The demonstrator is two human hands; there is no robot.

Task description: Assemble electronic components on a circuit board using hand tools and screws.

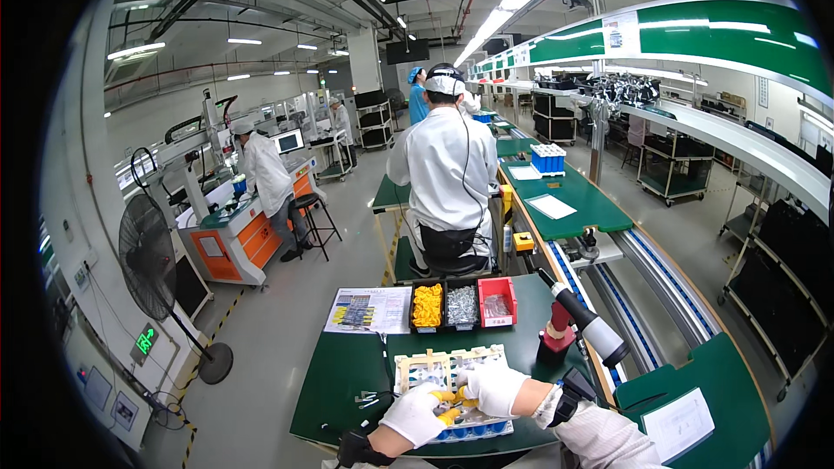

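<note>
Both my hands wear white gloves with yellow fingertips and meet over a cream-coloured tray [403,377] with blue round parts along its near edge. My left hand [415,417] comes in from the lower left, its fingers bent inward over the tray. My right hand [493,389] reaches in from the right, fingertips pressed together close to the left ones. Whatever lies between the fingertips is too small and covered to name. Clear and whitish pieces show in the tray's far part.
Beyond the tray stand a black bin of yellow parts [426,306], a bin of small metal parts [461,305] and a red bin [497,301]. A printed sheet [368,309] lies left of them. A black-and-white powered hand tool [599,334] leans at the right, beside the conveyor. A person [447,165] sits ahead.
</note>
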